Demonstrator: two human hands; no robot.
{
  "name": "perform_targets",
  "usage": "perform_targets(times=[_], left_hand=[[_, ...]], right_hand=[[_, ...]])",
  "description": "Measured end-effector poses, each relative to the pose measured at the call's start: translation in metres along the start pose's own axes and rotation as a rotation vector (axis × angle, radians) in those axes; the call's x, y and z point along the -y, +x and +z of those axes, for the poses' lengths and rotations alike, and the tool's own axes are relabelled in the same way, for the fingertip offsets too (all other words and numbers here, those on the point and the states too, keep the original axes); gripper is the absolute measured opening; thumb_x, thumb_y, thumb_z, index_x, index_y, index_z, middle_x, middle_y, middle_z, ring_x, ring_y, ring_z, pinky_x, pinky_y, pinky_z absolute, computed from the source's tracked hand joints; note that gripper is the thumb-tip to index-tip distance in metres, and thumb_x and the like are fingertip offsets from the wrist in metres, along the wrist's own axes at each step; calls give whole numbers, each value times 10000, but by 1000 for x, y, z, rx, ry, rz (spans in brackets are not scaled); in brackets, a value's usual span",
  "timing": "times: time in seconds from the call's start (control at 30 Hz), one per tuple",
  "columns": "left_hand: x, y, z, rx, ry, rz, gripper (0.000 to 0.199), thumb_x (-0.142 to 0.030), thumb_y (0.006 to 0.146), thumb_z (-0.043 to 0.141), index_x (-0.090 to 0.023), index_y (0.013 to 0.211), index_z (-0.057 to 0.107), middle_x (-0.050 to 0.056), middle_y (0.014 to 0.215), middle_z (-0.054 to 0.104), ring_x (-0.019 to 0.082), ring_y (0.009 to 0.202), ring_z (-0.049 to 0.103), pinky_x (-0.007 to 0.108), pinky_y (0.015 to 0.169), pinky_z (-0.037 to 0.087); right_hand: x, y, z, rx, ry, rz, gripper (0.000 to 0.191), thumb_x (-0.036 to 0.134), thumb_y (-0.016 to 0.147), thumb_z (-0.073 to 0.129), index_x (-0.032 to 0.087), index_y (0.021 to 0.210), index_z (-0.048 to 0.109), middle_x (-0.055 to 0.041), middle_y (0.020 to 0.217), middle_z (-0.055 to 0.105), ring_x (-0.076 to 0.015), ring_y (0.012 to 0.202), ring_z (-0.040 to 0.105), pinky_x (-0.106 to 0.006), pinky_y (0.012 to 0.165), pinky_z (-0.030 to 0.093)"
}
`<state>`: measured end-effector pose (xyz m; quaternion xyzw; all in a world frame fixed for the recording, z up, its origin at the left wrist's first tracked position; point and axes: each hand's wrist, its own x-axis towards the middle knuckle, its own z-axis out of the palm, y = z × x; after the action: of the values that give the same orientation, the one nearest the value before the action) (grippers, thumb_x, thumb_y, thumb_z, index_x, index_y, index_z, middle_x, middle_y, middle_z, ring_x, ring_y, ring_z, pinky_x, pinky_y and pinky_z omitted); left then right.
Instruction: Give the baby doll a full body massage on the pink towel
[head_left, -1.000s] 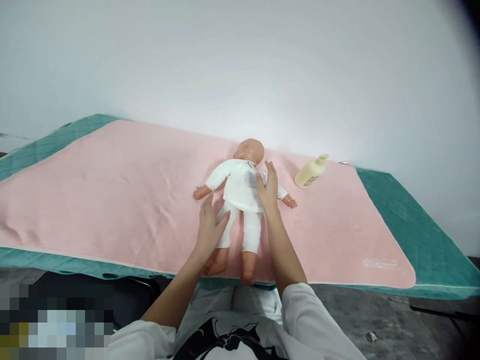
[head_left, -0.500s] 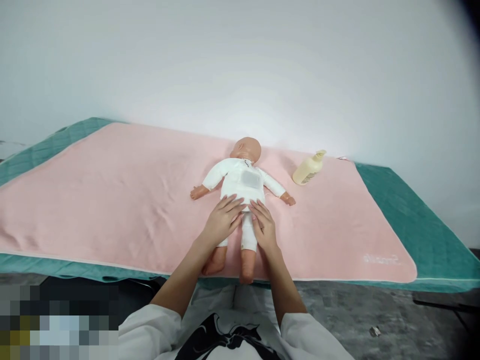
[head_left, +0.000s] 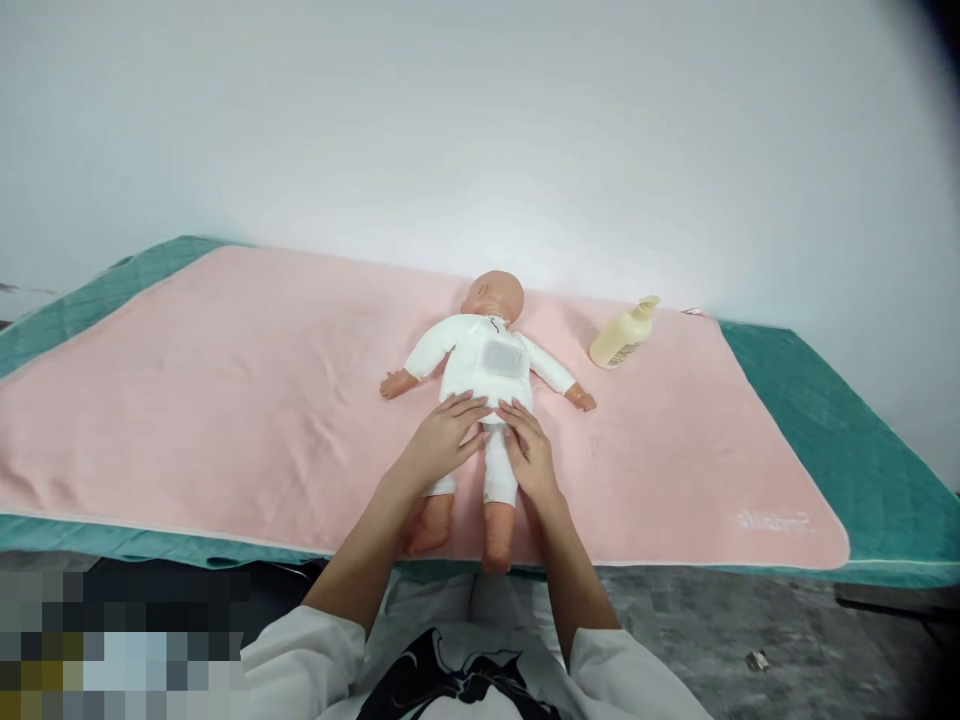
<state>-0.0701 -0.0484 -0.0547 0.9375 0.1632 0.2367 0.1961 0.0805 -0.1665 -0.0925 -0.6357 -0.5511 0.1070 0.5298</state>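
Observation:
A baby doll [head_left: 480, 360] with a white cloth body lies face down, its head toward the wall and its feet at the near edge. My left hand [head_left: 448, 435] rests flat on the left side of the doll's bottom, fingers stretched out. On the right side of the bottom lies my right hand [head_left: 529, 445], its fingers also extended. The fingertips of both hands almost meet in the middle. A grey patch shows on the doll's back above my hands. Part of the doll's left-side leg is hidden behind my left hand and wrist.
A pale yellow pump bottle [head_left: 624, 335] leans to the right of the doll. Beneath both is a pink blanket [head_left: 225, 400] over a green quilted pad [head_left: 862, 430]. A white wall [head_left: 480, 130] rises behind. A small object [head_left: 757, 660] lies on the grey floor.
Both hands stay on the doll's bottom with hardly any movement. The view has shifted slightly, so the bottle and the blanket's right edge appear a little farther right.

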Motion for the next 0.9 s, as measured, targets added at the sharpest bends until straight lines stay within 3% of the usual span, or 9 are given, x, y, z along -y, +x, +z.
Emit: perform_targets(times=[0.13,0.27,0.4,0.5,0.63,0.9], left_hand=[[3,10,-20,52,32,41,319,-307,949,521,-179,1215,643,78,1257,672,265,1226,576,444,1045,452],[1,32,-39,126,49,101,287,-347,962,494,-194,1107,689,59,1085,721,253,1055,628,419,948,472],[1,57,-47,215,113,175,316,-347,984,441,-183,946,708,56,936,690,220,906,615,381,889,462],[9,63,-42,212,133,235,295,-298,982,442,-177,909,702,66,965,681,217,920,599,376,889,458],[24,55,-26,105,46,247,244,-301,974,475,-208,1000,699,66,1052,693,221,1026,588,391,930,458],[39,46,-5,-20,-159,116,194,-313,952,524,-240,981,701,32,1034,710,197,1011,607,370,902,490]], right_hand=[[4,8,-7,19,-52,-63,347,210,944,469,294,1230,645,-40,1310,641,-214,1331,500,-490,1125,414],[5,26,-14,-26,-125,-142,338,172,912,459,288,1129,690,-40,1163,702,-221,1171,598,-468,1036,479],[-1,48,-14,-38,-203,-221,336,140,882,433,259,1025,712,-50,1046,716,-226,1023,630,-451,938,513],[-11,58,-14,-5,-238,-300,323,136,874,427,243,967,717,-56,991,720,-222,953,639,-442,899,520],[-25,62,-14,43,-211,-351,327,149,881,427,270,982,714,-42,996,720,-212,963,655,-448,903,524],[-33,59,-4,-15,-67,-268,322,169,904,435,304,958,723,-34,964,713,-211,950,659,-441,857,549]])
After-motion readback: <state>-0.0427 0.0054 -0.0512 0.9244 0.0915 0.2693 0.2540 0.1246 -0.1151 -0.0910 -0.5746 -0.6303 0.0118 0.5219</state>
